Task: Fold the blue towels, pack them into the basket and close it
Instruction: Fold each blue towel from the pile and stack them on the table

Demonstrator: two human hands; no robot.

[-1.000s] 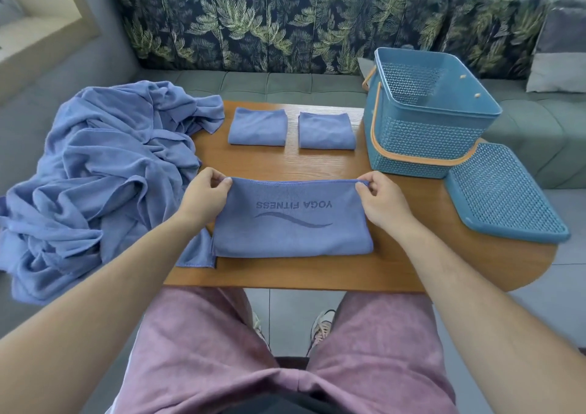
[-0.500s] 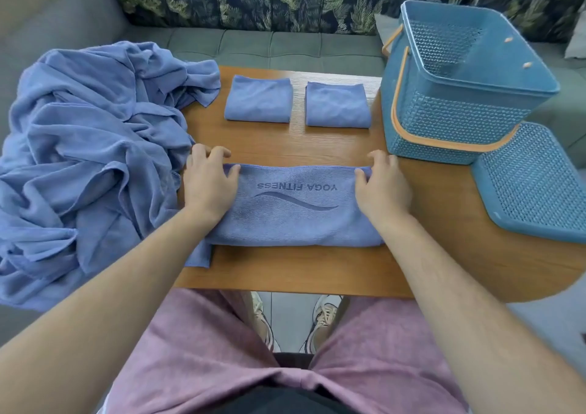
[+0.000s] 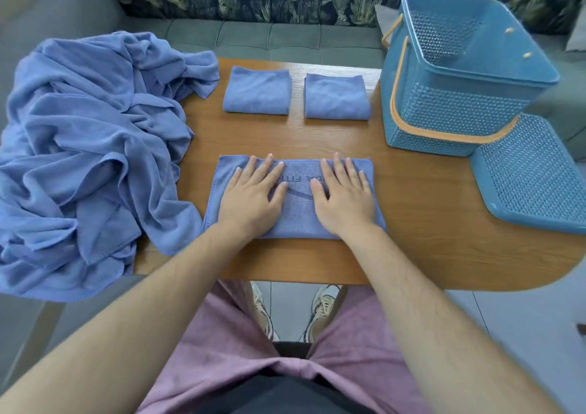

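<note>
Both hands lie flat on a folded blue towel at the near edge of the wooden counter. The left hand presses the towel's left half and the right hand its right half. The fingers of both are straight and slightly spread, pointing away from the person and gripping nothing. The thumbs point toward each other across a strip of dark print, which is mostly covered and cannot be read.

Farther back on the counter, two smaller folded towels sit side by side with a narrow gap between them, the left one and the right one.

A large crumpled pile of blue towels spills over the counter's left end. One of its folds reaches toward the left folded towel and seems to stop just short of it.

The blue perforated basket stands open at the back right, its orange handle lowered around its wall. Its lid lies flat just beside it, at the right end.

A green sofa with leaf-print cushions runs behind the counter. Below the near edge, pink shorts and a pair of pale shoes are visible.
</note>
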